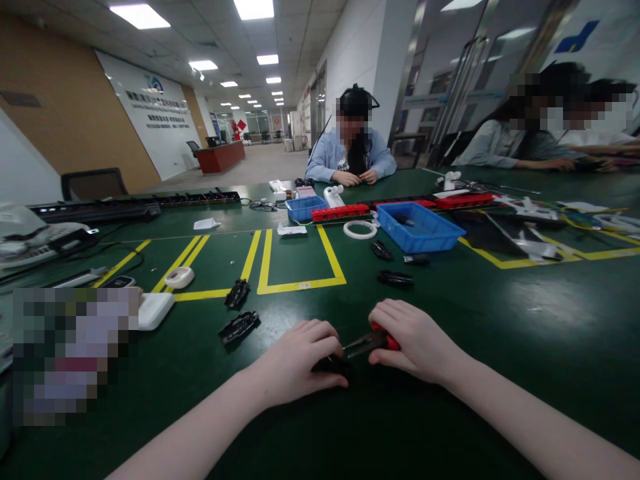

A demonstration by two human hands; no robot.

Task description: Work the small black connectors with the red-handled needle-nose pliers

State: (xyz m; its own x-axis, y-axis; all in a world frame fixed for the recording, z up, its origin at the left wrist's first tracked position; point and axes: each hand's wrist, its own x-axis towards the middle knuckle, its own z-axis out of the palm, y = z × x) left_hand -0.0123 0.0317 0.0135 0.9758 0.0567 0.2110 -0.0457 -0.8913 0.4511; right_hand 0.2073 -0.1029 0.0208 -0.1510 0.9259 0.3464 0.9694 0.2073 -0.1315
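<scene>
My right hand (407, 337) is closed around the red handles of a pair of pliers (367, 343), whose metal jaws point left. The jaw tips reach the fingers of my left hand (310, 357). That hand is closed on a small black part (333, 365), mostly hidden by the fingers and dark against the table. Whether the jaws grip the part, I cannot tell. Left of my left hand lie two black plastic shells (240, 327), one behind the other. Beyond my hands are more black pieces, including a long one (395, 278) and a shorter one (381, 250).
A blue bin (420, 230) and a smaller blue bin (305, 209) stand across the green table, near red strips (340, 213) and a white ring (360, 229). Yellow tape (300, 287) marks rectangles. A white box (155, 311) lies left. A person (353, 147) sits opposite; others sit right.
</scene>
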